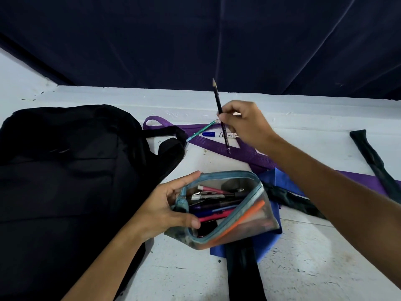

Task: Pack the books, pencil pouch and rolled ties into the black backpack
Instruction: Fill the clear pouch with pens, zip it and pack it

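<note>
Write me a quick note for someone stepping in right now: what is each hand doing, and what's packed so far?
Left hand holds the pencil pouch open above the table.
Right hand pinches a black pencil, tip up; a green pencil also meets its fingers.
Black backpack lies flat to the left, apparently shut.
Whiteboard marker and purple tie lie loose; ties unrolled.
No books visible. Nothing visibly packed yet.

White bench, scuffed and flecked with dark marks, filling the lower field. Dark blue curtain hung in folds behind its far edge. Whiteboard marker with blue cap lying on its side near the far edge of the bench, printed barrel partly hidden. Just beside it, to the left, a thin green pen lying at a slant.
</note>
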{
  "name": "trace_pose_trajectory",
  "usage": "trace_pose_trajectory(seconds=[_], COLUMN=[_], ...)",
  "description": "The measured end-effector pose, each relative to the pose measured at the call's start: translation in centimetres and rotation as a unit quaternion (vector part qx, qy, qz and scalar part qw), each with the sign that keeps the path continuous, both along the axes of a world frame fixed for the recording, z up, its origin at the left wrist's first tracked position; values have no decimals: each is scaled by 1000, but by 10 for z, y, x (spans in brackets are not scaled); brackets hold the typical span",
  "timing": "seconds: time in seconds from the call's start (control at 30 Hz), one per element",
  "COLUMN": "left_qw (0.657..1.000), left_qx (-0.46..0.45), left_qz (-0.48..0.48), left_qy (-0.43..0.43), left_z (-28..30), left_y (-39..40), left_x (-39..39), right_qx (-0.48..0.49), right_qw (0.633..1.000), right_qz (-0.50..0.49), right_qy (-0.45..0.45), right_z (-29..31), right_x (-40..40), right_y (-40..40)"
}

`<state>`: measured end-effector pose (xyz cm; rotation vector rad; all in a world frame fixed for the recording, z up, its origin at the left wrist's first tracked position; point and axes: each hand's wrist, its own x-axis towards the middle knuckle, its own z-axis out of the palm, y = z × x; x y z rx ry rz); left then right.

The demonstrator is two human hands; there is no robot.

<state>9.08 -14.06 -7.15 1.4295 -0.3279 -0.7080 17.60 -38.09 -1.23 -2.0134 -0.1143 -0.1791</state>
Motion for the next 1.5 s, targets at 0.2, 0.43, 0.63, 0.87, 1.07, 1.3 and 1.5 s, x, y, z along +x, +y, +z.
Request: trace_pose_trajectory(seconds=[0.2, 0.43, 0.63, 0.87, 1.07, 1.3, 1.5], left_qw=[1000, 1000, 1000, 1000, 1000, 1000, 999], left_qx=[-9, -19, -16, -8, -22, -15, -12], left_qz=[0, -7, -8, -2, 5, 11, 37], left_qy=[0, 10, 5, -9, -14, -18, -14], left_z=[1, 1, 2, 4, 5, 5, 6], left_y=[-2, -1, 0, 2, 3, 2, 0], left_x=[0, 0, 1, 1, 2, 2, -1], right_qx=[-223, -395, -435, -436, -331, -285, -340], right_qw=[873, 799, 766, 774, 839, 866, 855], right_qz=[365, 372, 384, 368, 361, 352, 326], right_qy=[237, 259, 275, 273, 238, 209, 215], right_z=[31, 25, 32, 32, 27, 12, 14], right_x=[-26, -29, -28, -29, -35, -42, -38], right_y=[7, 34, 41, 40, 30, 25, 31])
